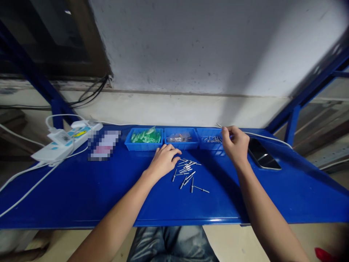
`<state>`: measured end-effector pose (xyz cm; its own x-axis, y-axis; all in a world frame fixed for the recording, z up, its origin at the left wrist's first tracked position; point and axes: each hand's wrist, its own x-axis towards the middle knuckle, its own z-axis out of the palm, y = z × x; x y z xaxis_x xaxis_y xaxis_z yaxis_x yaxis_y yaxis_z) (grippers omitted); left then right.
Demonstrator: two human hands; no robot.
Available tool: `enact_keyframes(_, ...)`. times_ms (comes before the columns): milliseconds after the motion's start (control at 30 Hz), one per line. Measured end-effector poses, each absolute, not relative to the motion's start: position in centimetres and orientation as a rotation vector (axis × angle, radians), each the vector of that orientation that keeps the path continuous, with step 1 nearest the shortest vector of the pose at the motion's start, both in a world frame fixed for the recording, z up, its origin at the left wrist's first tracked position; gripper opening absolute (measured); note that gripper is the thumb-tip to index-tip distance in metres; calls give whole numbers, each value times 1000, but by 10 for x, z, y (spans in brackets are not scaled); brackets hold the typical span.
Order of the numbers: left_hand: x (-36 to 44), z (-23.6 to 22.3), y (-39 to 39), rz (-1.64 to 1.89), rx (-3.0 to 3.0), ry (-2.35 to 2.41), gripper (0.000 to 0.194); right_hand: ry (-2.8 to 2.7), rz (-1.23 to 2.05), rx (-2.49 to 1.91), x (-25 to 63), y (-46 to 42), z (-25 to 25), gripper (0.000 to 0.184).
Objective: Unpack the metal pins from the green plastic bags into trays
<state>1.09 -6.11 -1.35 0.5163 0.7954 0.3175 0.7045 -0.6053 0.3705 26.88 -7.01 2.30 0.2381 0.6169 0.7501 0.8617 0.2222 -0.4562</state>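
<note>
In the head view, shiny pins [187, 167] lie in front of the middle tray [181, 146]. Front-left of the tray, the left hand [161, 162] has an empty, loose grip; right of it, the right hand [236, 143] seems to pinch one pin [219, 125]. Pins look light, stiff, slippery: hold the thick part.

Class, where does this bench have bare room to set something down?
Free: front left, between power strip and left hand; front middle, between rivets and bench edge; front right, before the phone. Crowded: around bins, rivets and right hand.
</note>
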Motion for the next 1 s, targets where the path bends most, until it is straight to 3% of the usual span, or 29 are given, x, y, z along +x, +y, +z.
enact_keyframes(300,17,-20,-62,720,2473,1235,6,-1346,-388,-1808,279,-52,0,23)
enact_keyframes(467,18,-18,-60,901,2398,1088,9,-1701,-101,-1484,238,-61,-1,23)
enact_keyframes(600,12,-13,-56,1012,2352,1121,21,-2056,136,-1185,200,-71,-7,15)
enact_keyframes(733,8,-12,-54,1047,2313,1138,29,-2174,162,-1115,187,-73,-14,13)
enact_keyframes(1000,10,-16,-52,1112,2291,1089,24,-2171,84,-1121,188,-74,-11,7)
